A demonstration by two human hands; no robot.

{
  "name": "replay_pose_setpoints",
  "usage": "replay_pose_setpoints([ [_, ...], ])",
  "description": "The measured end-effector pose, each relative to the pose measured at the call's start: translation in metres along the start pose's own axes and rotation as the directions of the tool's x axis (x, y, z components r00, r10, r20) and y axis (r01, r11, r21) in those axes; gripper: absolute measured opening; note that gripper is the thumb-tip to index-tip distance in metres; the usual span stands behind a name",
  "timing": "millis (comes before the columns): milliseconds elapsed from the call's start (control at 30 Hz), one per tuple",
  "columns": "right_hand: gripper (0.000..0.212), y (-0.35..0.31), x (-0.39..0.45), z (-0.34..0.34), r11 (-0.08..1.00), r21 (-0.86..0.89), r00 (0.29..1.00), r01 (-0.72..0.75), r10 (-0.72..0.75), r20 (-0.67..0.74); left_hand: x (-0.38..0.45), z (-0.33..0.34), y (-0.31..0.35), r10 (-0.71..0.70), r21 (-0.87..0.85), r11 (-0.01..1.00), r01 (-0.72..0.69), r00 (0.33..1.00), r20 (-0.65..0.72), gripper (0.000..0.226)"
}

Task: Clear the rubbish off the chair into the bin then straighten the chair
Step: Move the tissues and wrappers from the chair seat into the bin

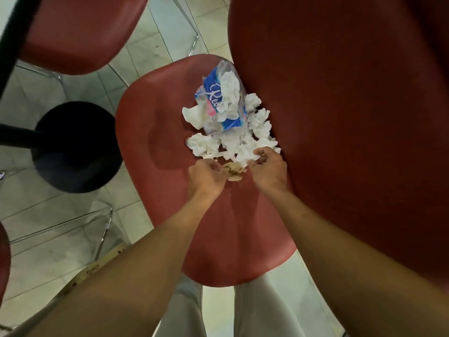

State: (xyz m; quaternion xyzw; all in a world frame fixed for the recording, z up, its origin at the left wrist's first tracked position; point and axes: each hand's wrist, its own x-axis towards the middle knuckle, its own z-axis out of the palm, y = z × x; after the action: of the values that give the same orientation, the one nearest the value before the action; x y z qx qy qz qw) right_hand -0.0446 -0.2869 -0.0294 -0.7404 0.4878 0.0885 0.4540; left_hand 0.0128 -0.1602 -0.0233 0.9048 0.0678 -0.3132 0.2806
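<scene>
Crumpled white tissues (258,122), crinkly plastic wrapper (220,103) on glossy red chair (155,132).

Chair seat (170,142) is smooth red moulded plastic, satin sheen, soft reflections near the fingers (261,152). Beyond the fingers: crumpled white tissues (202,143), soft matt paper, heavily creased. Wrapper (218,103) on top of them is thin glossy plastic film, clear with blue and white print, wrinkled. Brown wad (234,172) between the hands looks like matt crumpled paper. Chair legs (104,229) are shiny chromed metal. Floor (60,239) is glazed pale tile. Bin (75,147) is matt black.
</scene>
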Motion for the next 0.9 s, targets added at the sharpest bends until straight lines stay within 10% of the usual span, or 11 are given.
replay_pose_setpoints([
  [900, 0.025, -0.032, -0.260, 0.023, 0.982, 0.086, 0.967, 0.166, -0.145, -0.209, -0.161, -0.202, -0.130, 0.191, -0.192, 0.957, -0.217, 0.970, -0.148, 0.016],
])
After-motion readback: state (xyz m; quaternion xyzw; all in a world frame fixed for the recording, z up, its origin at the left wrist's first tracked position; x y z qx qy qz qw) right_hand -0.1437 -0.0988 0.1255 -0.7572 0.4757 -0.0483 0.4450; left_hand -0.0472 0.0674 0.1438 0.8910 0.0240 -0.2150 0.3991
